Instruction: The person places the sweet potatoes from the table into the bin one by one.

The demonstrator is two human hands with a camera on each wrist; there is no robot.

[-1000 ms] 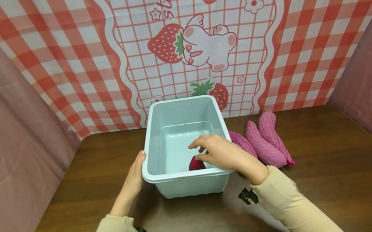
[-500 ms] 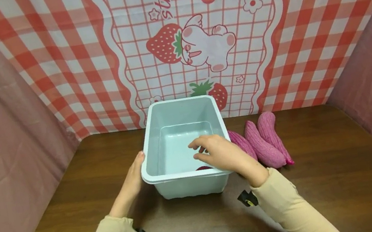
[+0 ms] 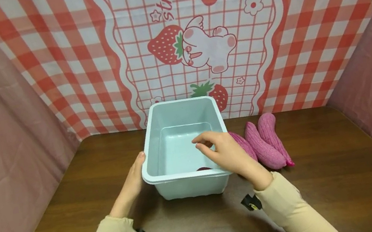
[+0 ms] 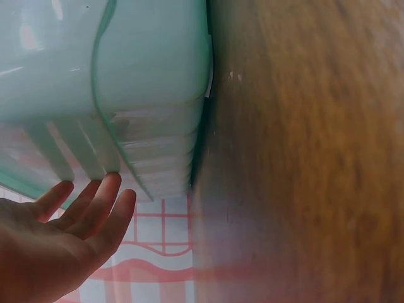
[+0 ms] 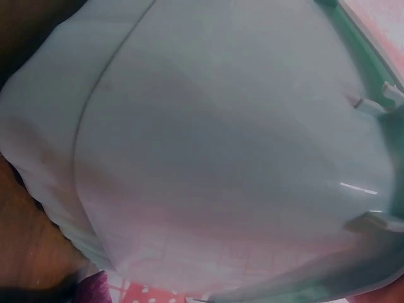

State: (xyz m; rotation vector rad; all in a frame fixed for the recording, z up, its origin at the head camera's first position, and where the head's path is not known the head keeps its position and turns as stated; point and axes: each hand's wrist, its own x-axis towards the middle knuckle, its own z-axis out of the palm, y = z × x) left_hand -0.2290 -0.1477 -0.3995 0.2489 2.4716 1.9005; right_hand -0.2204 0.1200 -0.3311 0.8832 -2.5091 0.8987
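A pale blue-green plastic bin [image 3: 192,186] stands on the table, its opening tipped toward me in the head view. My left hand [image 3: 131,181] lies along its left side, and in the left wrist view straight fingers [image 4: 108,196] touch the outer wall. Over the bin's right rim reaches my right hand [image 3: 227,152], fingers loosely bent, nothing held. Only a sliver of a dark red thing [image 3: 204,169] shows inside, behind the front rim; the rest is hidden. The bin's outer wall [image 5: 227,139] fills most of the right wrist view.
Right of the bin lie three long purple-pink things shaped like sweet potatoes: one partly hidden by my hand [image 3: 244,145], a middle one [image 3: 264,148] and a far one [image 3: 271,132]. Behind the wooden table [image 3: 336,173] hangs a strawberry-print cloth [image 3: 89,66].
The red thing beneath my right fingers has dropped from view behind the front rim, leaving a sliver. My right hand has since risen slightly, its fingers closer together. My left hand stays put.
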